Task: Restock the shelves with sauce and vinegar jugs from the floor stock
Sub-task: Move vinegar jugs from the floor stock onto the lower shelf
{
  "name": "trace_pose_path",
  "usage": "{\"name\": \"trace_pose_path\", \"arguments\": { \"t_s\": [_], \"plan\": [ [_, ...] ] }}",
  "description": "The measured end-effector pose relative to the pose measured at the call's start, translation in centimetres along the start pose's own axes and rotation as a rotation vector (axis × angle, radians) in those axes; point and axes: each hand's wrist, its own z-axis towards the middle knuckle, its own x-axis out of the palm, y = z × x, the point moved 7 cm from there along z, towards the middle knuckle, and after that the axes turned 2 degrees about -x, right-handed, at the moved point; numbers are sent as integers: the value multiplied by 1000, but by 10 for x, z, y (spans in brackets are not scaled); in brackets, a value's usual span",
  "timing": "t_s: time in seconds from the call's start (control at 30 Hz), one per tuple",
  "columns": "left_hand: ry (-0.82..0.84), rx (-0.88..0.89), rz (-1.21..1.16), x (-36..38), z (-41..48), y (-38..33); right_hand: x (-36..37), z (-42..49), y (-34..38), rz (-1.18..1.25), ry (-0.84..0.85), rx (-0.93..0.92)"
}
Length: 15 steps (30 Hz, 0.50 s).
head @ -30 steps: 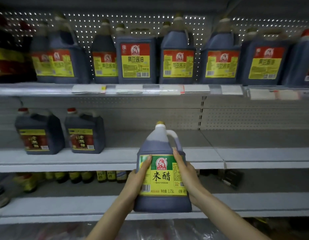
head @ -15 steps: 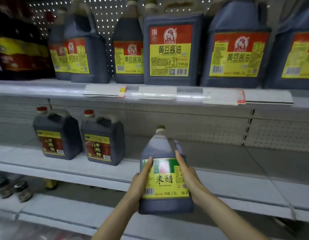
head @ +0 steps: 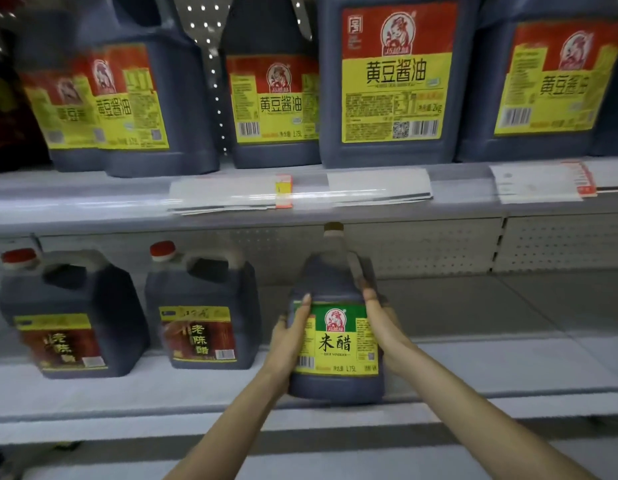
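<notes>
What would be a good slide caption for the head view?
Left hand and right hand hold a rice vinegar jug at the front edge of the shelf, right of two red-capped jugs.

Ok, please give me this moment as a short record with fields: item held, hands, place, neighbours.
held item: rice vinegar jug, green and yellow label, upright
hands: left hand and right hand grip its sides
place: front of middle shelf; contact unclear
neighbours: two red-capped jugs to its left
shelf above: soy sauce jugs
</notes>
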Motion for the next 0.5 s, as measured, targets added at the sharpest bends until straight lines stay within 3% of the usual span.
{"name": "trace_pose_path", "arguments": {
  "t_s": [0.23,0.5],
  "plan": [
    [-6,-36,52,-5,29,2,10,2,0,134,-218,-192],
    [-2,11,191,-18,53,9,19,12,2,73,-232,-416]
  ]
}}
